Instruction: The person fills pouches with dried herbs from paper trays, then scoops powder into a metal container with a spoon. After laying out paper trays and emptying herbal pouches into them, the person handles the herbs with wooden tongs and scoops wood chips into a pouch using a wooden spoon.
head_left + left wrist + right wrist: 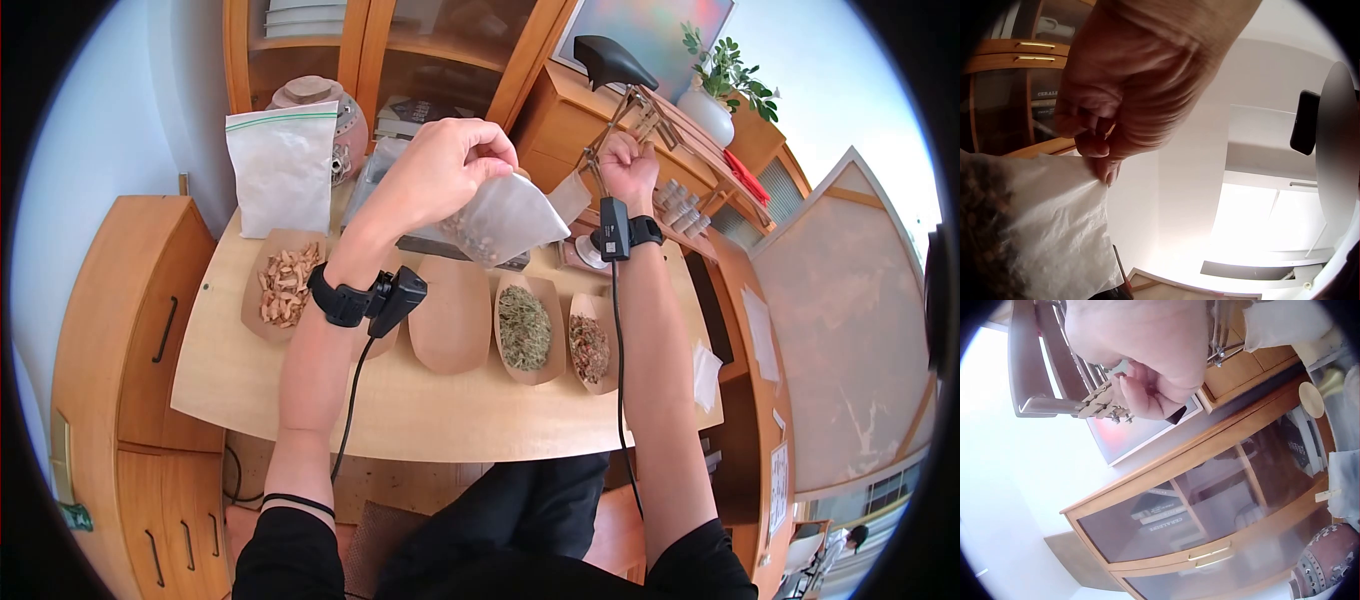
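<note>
My left hand (445,170) pinches the top corner of a translucent white bag (515,222). Dark dried pieces (982,215) show through the bag, which hangs tilted above the table. At a metal-framed rack, my right hand (630,170) has its fingers curled at a row of wooden clothespins (1094,403), pinching one; the palm partly hides it. Below stand paper trays: one of pale dried slices (287,285), one with no contents showing (450,325), one of green dried herb (524,328) and one of reddish-brown bits (590,348).
A white zip bag (283,170) stands upright at the back left, before a pink jar (350,130). Small corked bottles (682,210) line the right shelf. Behind are a glass-door cabinet (450,45), a black saddle-shaped object (610,62) and a potted plant (710,105).
</note>
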A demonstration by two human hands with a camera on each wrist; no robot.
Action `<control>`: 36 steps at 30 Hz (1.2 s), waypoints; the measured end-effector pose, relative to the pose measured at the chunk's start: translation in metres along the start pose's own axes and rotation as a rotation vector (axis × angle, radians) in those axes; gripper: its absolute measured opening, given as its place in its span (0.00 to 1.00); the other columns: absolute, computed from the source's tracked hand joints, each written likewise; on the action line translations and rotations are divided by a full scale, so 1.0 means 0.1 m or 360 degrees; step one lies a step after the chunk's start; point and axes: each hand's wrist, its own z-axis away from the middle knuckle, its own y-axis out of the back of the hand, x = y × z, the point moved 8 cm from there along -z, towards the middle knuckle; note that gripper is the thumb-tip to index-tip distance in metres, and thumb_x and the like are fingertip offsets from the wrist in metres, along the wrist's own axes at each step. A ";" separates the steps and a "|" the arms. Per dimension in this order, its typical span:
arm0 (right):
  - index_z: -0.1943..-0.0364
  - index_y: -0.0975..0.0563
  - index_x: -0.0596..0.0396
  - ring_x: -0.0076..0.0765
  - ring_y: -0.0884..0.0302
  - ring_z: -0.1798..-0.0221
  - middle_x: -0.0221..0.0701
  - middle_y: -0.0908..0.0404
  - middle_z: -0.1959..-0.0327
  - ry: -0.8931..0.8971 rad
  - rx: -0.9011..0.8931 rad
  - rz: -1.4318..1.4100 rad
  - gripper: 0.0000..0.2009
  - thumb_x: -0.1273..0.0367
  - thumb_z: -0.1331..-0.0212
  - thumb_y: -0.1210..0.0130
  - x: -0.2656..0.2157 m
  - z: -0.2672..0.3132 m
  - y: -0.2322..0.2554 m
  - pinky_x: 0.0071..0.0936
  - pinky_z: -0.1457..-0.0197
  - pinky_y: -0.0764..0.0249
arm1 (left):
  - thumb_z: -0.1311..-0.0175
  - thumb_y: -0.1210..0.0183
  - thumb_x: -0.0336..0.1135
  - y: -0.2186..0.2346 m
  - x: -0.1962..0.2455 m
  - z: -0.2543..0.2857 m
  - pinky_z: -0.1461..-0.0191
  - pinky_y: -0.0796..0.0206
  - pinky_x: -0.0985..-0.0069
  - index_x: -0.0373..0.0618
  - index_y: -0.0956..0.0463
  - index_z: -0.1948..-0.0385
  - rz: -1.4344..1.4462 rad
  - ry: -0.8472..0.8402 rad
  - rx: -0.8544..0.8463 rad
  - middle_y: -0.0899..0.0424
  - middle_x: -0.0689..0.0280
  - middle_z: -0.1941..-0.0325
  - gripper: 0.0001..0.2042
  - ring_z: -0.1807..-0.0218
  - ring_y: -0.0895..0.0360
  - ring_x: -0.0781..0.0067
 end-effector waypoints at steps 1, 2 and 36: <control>0.66 0.31 0.56 0.22 0.52 0.82 0.23 0.46 0.84 -0.0006 0.0054 0.0006 0.28 0.44 0.29 0.67 -0.01 0.01 0.02 0.22 0.80 0.49 | 0.39 0.40 0.26 -0.01 0.00 0.00 0.62 0.34 0.78 0.37 0.21 0.67 -0.0020 0.0009 -0.0015 0.19 0.68 0.71 0.03 0.70 0.28 0.81; 0.66 0.31 0.56 0.22 0.52 0.82 0.23 0.46 0.84 -0.0004 0.0057 0.0007 0.28 0.44 0.29 0.67 -0.01 0.03 0.03 0.22 0.80 0.49 | 0.39 0.40 0.26 -0.01 0.00 0.00 0.62 0.34 0.78 0.37 0.21 0.67 -0.0018 0.0010 -0.0017 0.19 0.68 0.71 0.03 0.70 0.28 0.81; 0.68 0.21 0.62 0.34 0.25 0.73 0.36 0.22 0.78 0.0428 -0.0754 0.3776 0.11 0.65 0.43 0.40 1.22 1.20 -1.48 0.30 0.66 0.29 | 0.39 0.36 0.30 -0.24 -0.05 0.04 0.65 0.41 0.87 0.41 0.28 0.52 0.0591 0.0097 -0.0133 0.20 0.73 0.64 0.16 0.65 0.29 0.89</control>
